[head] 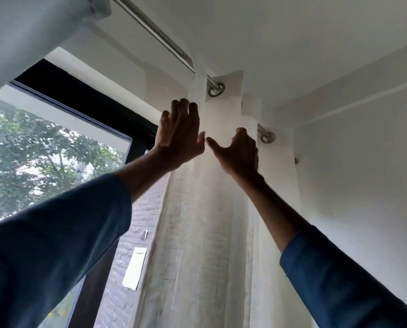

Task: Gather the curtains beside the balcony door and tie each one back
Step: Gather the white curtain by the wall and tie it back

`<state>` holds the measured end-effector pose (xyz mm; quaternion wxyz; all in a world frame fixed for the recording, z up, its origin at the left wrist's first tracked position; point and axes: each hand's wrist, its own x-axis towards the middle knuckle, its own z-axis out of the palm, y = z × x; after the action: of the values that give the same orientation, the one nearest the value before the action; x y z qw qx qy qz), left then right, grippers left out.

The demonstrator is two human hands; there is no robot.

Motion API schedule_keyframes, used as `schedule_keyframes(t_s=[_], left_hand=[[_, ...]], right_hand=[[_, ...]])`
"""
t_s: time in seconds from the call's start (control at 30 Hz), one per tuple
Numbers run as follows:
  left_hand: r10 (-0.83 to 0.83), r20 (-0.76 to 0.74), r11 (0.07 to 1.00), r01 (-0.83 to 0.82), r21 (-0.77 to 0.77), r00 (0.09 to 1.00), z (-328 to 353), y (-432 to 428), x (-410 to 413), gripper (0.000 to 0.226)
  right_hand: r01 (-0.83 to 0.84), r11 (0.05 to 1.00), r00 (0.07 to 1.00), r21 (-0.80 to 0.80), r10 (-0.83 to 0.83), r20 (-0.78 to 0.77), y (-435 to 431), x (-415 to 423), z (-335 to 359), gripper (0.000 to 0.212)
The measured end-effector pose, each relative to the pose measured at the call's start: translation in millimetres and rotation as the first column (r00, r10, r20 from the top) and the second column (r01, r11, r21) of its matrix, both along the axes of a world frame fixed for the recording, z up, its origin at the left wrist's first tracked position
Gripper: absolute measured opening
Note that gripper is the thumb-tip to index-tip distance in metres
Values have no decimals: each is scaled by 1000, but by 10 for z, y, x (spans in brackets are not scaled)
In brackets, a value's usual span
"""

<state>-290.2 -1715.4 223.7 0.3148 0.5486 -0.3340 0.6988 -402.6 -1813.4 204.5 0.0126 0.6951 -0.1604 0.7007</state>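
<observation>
Left hand (pixel 181 136), fingers straight, presses the curtain (pixel 209 233) from nine o'clock while right hand (pixel 238 152) clutches folds at three, apparently bunching it for tying.

A home room: sheer curtain (pixel 212 209) on a rod (pixel 155 31) beside a black-framed window (pixel 56 138).

A single wide-angle view from the person's head tilts steeply upward and faces the sheer white fabric curtain (pixel 212 233) at arm's reach. The brushed silver metal curtain rod (pixel 150 28) runs in from 11 o'clock; the black-framed glass window (pixel 56 143) sits at 9 o'clock; the blue fabric sleeves (pixel 56 245) enter from 7 and 5 o'clock.
</observation>
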Motion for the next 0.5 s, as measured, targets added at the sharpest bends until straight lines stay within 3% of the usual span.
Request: schedule_keyframes(t_s=[0.17, 0.3, 0.4, 0.5], left_hand=[[200, -10, 980, -200, -1, 980, 108, -125, 1, 62], [277, -10, 961, -276, 20, 961, 109, -232, -117, 40], [326, 0, 945, -326, 28, 945, 114, -206, -170, 20], [302, -85, 953, -299, 41, 950, 160, -106, -109, 23]], right_hand=[[37, 999, 996, 17, -38, 76, -284, 168, 180, 63], [16, 998, 999, 53, -18, 50, -502, 177, 155, 47], [33, 999, 997, -19, -31, 76, -567, 242, 136, 30], [79, 983, 996, -166, -70, 58, -493, 375, 147, 22]])
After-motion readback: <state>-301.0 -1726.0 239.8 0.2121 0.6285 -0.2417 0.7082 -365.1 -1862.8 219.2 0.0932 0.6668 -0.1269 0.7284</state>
